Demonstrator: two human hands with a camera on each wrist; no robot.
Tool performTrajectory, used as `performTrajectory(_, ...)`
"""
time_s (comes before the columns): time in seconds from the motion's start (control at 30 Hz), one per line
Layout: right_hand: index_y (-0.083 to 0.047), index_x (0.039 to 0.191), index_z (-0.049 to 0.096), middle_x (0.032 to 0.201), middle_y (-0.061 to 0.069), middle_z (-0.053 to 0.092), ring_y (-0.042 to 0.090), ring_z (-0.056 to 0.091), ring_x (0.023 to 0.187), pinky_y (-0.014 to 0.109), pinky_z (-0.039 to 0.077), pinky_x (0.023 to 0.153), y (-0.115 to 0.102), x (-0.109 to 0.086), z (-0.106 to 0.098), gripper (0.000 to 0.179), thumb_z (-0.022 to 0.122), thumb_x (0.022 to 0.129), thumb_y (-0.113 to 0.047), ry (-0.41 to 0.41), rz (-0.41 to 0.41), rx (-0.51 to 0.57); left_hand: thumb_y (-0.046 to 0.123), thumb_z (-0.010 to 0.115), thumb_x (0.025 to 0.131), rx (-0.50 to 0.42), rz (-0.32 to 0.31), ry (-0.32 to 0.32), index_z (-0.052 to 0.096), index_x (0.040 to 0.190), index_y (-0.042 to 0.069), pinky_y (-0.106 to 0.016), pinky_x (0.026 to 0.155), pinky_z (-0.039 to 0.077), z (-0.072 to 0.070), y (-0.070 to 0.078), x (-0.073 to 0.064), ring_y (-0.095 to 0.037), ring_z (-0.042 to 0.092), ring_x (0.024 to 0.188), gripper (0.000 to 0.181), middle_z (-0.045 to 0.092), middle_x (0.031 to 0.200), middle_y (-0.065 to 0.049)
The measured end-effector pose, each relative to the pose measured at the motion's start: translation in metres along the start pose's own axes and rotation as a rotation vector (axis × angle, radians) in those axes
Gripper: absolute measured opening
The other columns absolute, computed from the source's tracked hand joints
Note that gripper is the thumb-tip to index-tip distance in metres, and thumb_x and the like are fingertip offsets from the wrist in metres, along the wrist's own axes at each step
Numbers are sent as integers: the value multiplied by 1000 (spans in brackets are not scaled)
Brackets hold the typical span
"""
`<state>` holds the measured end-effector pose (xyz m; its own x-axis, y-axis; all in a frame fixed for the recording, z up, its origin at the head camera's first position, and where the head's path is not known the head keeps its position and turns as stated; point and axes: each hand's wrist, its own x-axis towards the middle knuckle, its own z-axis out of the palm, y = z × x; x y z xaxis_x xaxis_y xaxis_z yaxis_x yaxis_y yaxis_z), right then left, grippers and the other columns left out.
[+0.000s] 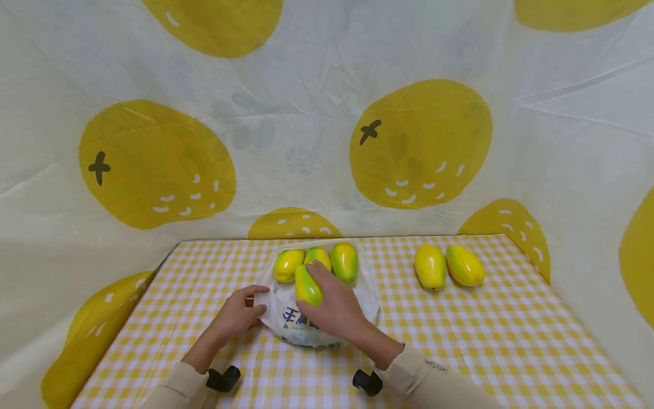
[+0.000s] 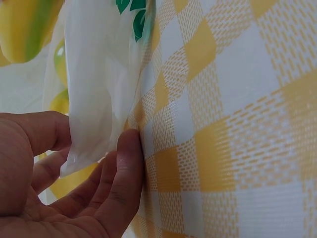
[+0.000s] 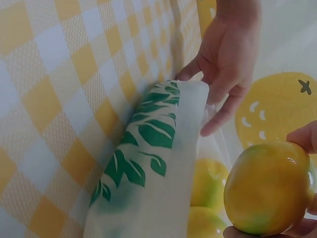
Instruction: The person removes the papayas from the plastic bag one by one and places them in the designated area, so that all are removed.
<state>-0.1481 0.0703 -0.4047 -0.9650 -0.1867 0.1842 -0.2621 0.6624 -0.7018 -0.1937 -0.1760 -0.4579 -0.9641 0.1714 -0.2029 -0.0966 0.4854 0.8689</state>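
A white plastic bag (image 1: 368, 284) with dark print and green leaves lies spread on the table, its mouth open. Three glossy yellow-green papayas sit along its far side: a left one (image 1: 289, 265), a middle one partly hidden, and a right one (image 1: 344, 263). My right hand (image 1: 337, 304) grips another papaya (image 3: 267, 188) over the bag, in front of those three. At the bag's left edge, my left hand (image 1: 235, 312) holds the rim, with the plastic between thumb and fingers in the left wrist view (image 2: 89, 183).
Two more papayas, one upright (image 1: 430, 267) and one slanted (image 1: 465, 266), lie side by side at the back right. A yellow-and-white checked cloth (image 1: 485, 341) covers the table. Behind it hangs a pale curtain (image 1: 301, 142) with printed yellow fruit.
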Motion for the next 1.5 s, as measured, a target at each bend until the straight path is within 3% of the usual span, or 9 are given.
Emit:
performTrajectory(0.2,-18,155,50,165,9,44,33,51,145,52,53,107,0,2,-8,69,73,92,-34,19,8,-16,6,64,98,4,5,-1,62,140,4,-38,74,63,0,0,1,-21,69,97,43,62,133,-24)
performTrajectory(0.37,-15,153,52,163,11,46,34,58,138,48,57,93,2,3,-13,67,73,91,-31,62,-19,-30,6,65,98,9,10,3,62,140,4,-38,73,63,0,0,1,-21,69,96,42,63,130,-24)
performTrajectory(0.77,-18,154,51,165,7,45,33,64,124,41,52,82,7,2,-25,69,76,91,-31,107,-16,-34,6,66,97,34,-13,19,63,139,4,-37,74,63,2,0,2,-20,68,96,42,62,133,-24)
performTrajectory(1.03,-15,153,53,162,12,47,35,67,116,43,53,82,9,1,-34,69,78,90,-31,132,-21,-60,7,67,96,31,-15,22,63,138,4,-36,74,63,1,-2,3,-20,67,94,42,62,132,-24)
performTrajectory(1.27,-16,153,53,163,10,46,34,63,129,45,55,90,13,2,-39,69,77,90,-30,122,26,-79,7,67,96,31,-38,26,64,138,5,-34,74,62,2,-3,3,-21,67,93,42,63,132,-23)
performTrajectory(1.5,-16,153,53,162,10,47,28,65,109,38,54,80,18,3,-46,68,76,90,-28,133,32,-97,7,67,96,31,-44,31,64,138,6,-34,74,62,2,-3,2,-20,67,90,42,63,132,-20)
